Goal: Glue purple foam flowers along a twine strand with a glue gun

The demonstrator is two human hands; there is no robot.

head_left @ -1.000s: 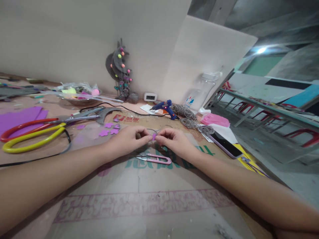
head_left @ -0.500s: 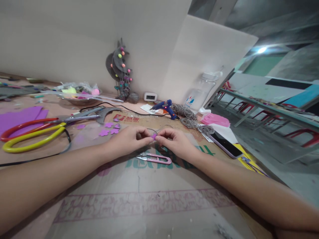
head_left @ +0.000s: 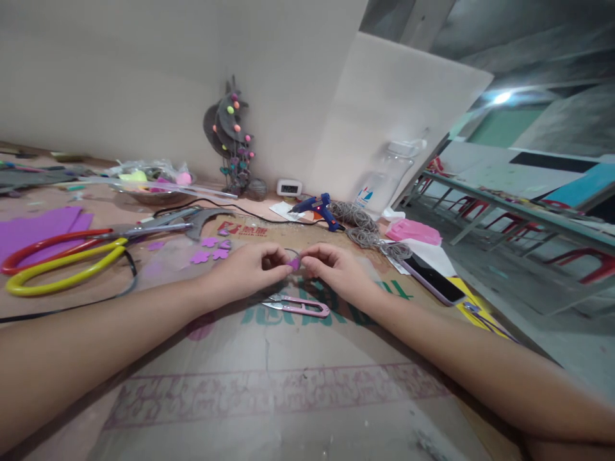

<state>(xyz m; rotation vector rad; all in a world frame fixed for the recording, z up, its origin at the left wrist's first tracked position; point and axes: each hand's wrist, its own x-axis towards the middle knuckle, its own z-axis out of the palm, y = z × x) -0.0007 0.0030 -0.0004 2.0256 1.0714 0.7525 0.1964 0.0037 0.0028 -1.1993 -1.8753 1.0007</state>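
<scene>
Between my two hands is a small purple piece (head_left: pixel 295 263) with a thin grey cord looping up behind it. My left hand (head_left: pixel 257 269) pinches the purple piece between thumb and forefinger. The fingertips of my right hand (head_left: pixel 334 269) are pressed together at its right edge, by the cord; what exactly they grip is too small to tell. Pink-handled thread snips (head_left: pixel 307 307) lie on the cardboard just below my hands. Several purple flower cut-outs (head_left: pixel 200 257) lie to the left of my left hand.
Large scissors (head_left: pixel 67 272) with red and yellow handles and purple sheets (head_left: pixel 43 230) lie left. Behind are a blue glue gun (head_left: pixel 319 206), grey cord (head_left: pixel 355 221), a small clock (head_left: pixel 289 187) and a bottle (head_left: pixel 384 179). A phone (head_left: pixel 435 278) lies right.
The fingertips of my right hand have shifted slightly up and away from my left, so more of the purple piece shows between them. The view has moved very slightly.
</scene>
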